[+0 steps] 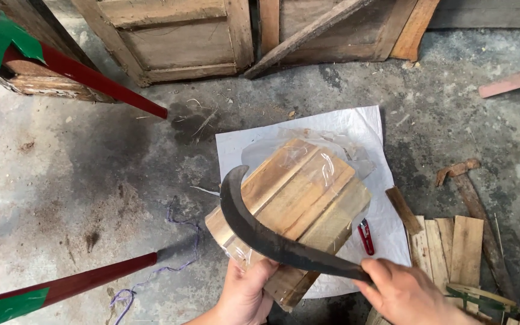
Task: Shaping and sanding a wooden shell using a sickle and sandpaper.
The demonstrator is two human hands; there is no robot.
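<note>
Left hand (245,292) grips the near end of a plastic-wrapped wood bundle (299,201), tilted up over a white sheet (362,129) on the concrete floor (91,180). Right hand (404,295) closed on the handle of a curved sickle (260,232), blade across the bundle. Red lighter (365,236) just beside, on the sheet. Loose planks (452,247) at right.
</note>
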